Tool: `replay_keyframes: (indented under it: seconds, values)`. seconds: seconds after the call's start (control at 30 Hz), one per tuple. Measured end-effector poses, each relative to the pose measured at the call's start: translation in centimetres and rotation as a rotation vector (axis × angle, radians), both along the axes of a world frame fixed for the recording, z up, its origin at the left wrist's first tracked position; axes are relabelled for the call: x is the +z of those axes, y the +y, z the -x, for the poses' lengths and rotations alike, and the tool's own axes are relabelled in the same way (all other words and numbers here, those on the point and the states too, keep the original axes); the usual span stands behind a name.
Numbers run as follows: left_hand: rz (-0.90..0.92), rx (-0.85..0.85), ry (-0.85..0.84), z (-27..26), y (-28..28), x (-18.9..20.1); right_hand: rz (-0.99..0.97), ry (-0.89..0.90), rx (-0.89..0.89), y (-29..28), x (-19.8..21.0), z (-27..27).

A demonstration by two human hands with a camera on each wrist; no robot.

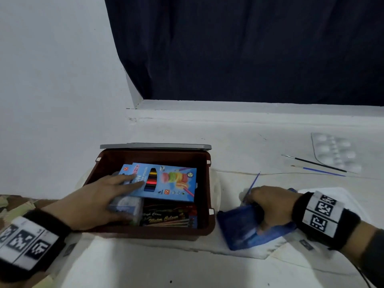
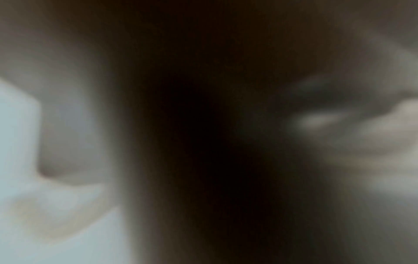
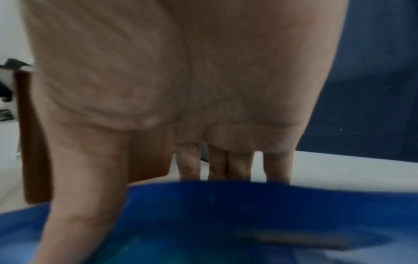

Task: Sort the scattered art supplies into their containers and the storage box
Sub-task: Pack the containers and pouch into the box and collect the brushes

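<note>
The brown storage box [image 1: 158, 233] stands open in the head view, its grey lid [image 1: 155, 145] behind it. Inside lie a light blue colour pencil box [image 1: 172, 183], a dark watercolour box [image 1: 168, 217] and a pale box [image 1: 126, 208]. My left hand [image 1: 116, 190] reaches into the box, fingers straight and resting on the pencil box. Right of the box, my right hand [image 1: 268, 202] grips a dark blue box [image 1: 245, 229] on the table. My right hand's fingers [image 3: 239, 166] hook over the far edge of that blue box [image 3: 226, 214]. A blue brush [image 1: 252, 185] sticks out from under that hand. The left wrist view is dark and blurred.
Two thin brushes, one black [image 1: 313, 163] and one blue [image 1: 318, 171], lie at the far right beside a white palette [image 1: 336, 151]. A thin wire [image 1: 270, 173] crosses the table. A white wall stands left, a dark curtain [image 1: 249, 48] behind.
</note>
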State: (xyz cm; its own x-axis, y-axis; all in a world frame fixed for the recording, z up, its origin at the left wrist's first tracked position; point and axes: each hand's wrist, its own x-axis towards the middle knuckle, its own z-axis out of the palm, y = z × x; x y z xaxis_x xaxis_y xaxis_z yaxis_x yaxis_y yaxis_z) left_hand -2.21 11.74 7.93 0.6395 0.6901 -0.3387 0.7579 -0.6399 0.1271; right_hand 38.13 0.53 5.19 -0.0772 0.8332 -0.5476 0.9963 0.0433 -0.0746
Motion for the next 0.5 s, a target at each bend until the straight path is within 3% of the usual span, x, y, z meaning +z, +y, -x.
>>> replay_keyframes:
  seconds: [0.13,0.27,0.4,0.5]
  values:
    - [0.046,0.013,-0.031,0.3,0.0,0.6,-0.053,-0.016,0.031,-0.9,0.8,0.6]
    - [-0.005,0.047,-0.065,0.1,-0.2,-0.2,-0.353,-0.052,-0.073,-1.5,3.2,0.6]
    - [-0.088,0.09,-0.113,-0.7,-0.7,-0.9,-0.64,0.128,-0.289,-1.9,4.8,0.9]
    - [-0.14,0.093,-0.063,-1.6,-1.3,-1.1,-0.836,0.308,-0.276,-2.0,5.9,2.7]
